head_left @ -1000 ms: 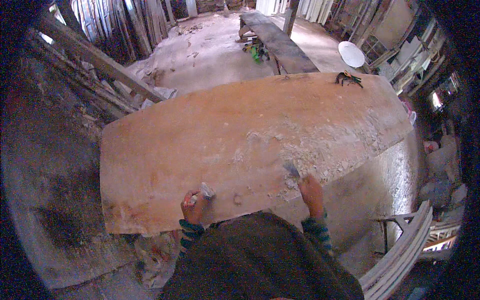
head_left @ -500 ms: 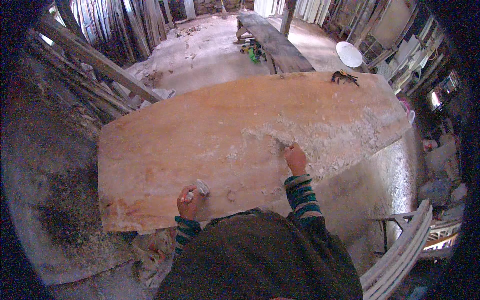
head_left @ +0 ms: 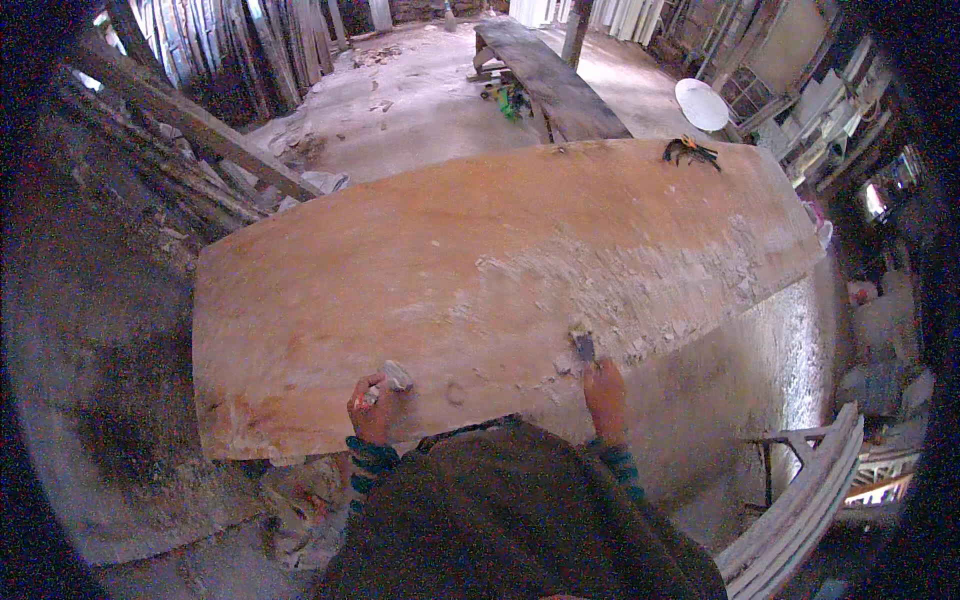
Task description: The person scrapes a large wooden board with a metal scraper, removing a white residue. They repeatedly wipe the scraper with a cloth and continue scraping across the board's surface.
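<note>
A large wooden board (head_left: pixel 380 240) lies in front of me, with whitish flakes and crumbs (head_left: pixel 690 265) strewn over its middle and right side. My right hand (head_left: pixel 604 400), by the board's near edge, is closed on a scraper (head_left: pixel 585 347). The scraper's dark, flat blade points away from me and meets a few pale crumbs. Further left, my left hand (head_left: pixel 370 408) grips a small whitish-grey lump-like thing (head_left: pixel 397 376) just over the board. Its exact kind is unclear, and a reddish bit shows between the fingers.
Black clamp-like tools (head_left: pixel 690 152) with orange parts lie at the board's far right edge. Beyond stands a long dark bench (head_left: pixel 550 85), with a green tool (head_left: pixel 508 103) beside it. Timber (head_left: pixel 230 150) leans at left. Curved pale slats (head_left: pixel 800 510) stand near right.
My right hand has drawn the scraper back toward me, and the blade now shows. The left hand has barely shifted.
</note>
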The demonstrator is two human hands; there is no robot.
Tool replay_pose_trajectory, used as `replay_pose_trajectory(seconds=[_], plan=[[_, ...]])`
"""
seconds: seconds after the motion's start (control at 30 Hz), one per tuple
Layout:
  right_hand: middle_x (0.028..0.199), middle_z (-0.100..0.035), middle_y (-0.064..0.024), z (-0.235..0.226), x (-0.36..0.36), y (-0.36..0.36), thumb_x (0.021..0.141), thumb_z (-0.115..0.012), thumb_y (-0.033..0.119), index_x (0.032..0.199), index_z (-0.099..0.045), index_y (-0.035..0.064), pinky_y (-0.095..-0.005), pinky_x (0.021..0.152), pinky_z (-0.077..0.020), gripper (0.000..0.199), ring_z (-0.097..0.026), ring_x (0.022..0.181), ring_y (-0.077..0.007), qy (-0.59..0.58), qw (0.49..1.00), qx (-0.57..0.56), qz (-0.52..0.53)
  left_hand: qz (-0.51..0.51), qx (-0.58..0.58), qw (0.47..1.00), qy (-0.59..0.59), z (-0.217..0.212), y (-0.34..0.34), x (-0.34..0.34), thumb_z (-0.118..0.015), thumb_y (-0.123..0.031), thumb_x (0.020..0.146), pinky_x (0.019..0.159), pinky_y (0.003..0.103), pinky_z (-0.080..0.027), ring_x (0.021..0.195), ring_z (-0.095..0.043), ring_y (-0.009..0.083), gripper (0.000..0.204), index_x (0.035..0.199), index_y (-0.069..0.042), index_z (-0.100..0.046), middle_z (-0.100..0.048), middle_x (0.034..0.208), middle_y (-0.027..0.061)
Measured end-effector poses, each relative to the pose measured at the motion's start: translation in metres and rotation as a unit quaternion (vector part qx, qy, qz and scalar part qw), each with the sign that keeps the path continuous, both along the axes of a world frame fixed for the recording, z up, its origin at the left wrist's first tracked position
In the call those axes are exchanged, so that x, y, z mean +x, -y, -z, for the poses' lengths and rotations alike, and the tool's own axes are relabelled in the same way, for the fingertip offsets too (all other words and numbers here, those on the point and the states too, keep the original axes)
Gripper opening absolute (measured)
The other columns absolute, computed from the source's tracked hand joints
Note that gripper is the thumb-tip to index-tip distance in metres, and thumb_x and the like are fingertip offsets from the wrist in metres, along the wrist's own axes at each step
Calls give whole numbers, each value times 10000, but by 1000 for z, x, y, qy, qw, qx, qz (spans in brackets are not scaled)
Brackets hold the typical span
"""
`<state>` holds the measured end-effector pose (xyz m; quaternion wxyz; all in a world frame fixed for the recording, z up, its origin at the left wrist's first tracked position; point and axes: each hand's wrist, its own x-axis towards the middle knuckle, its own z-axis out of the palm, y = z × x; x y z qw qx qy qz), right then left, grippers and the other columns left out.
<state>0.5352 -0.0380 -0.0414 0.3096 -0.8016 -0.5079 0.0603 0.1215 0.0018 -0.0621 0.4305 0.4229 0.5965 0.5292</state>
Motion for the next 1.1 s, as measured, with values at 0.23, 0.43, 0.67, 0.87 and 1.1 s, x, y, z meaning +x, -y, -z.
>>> replay_pose_trajectory(seconds=[0.23,0.43,0.67,0.87,1.1], plan=[[857,-638,-200,-37,26,-104,832,-595,315,969,-608,61,-451,712,-475,289,-607,812,-390,-76,995,-65,-2,20,-13,994,-110,-36,-14,12,-616,-81,819,759,288,-476,838,-609,155,122,921,-22,-647,-665,887,73],[851,-634,-199,-63,24,0,815,-618,343,956,-605,48,-453,725,-468,327,-603,825,-393,-39,988,-151,-13,-8,16,998,-60,-2,-10,4,-613,-90,823,751,285,-477,831,-610,159,119,910,-17,-649,-663,880,65],[925,-634,-233,-4,-10,-32,852,-588,307,967,-601,18,-461,759,-477,311,-606,864,-401,17,999,17,-27,-6,17,1000,-13,14,-5,1,-620,-92,833,733,273,-481,820,-604,130,147,962,-26,-643,-659,873,56],[917,-633,-211,-46,36,-159,827,-594,353,935,-600,49,-453,740,-477,322,-606,866,-393,-61,993,-96,-34,11,20,991,-134,-12,-10,14,-622,-60,827,747,272,-486,839,-600,137,140,963,-27,-638,-651,894,48],[861,-615,-201,-52,44,5,851,-582,367,934,-595,43,-468,688,-464,334,-599,810,-387,-15,988,-156,-2,-24,35,998,47,0,0,19,-619,-59,846,729,270,-481,819,-573,121,114,948,-9,-628,-623,874,31]])
